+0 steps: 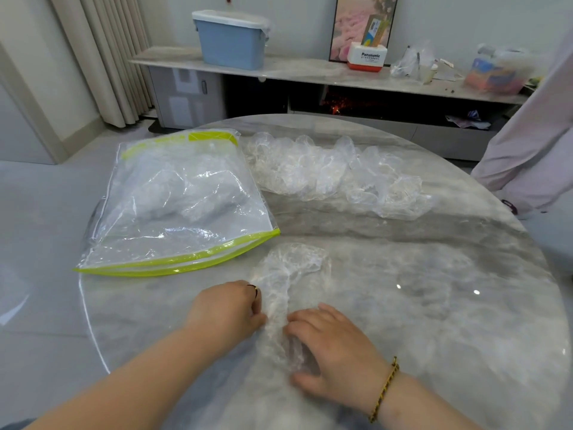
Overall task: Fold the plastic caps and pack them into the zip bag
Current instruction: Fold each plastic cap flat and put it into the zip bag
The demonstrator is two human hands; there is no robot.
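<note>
Folding one plastic cap (293,271) at the table's (449,321) 6 o'clock
Our left hand (228,308) pinches its edge with curled fingers; our right hand (333,346) presses it flat, fingers straight. We'd best squeeze the air out before creasing, as thin film likely springs back. The zip bag (173,209) lies at 10 o'clock, the loose caps (335,172) at 1.

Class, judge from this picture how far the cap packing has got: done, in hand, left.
Done: some caps show inside the zip bag. In hand: the left hand pinches and the right hand presses one cap. Left: the pile of loose caps behind.
</note>
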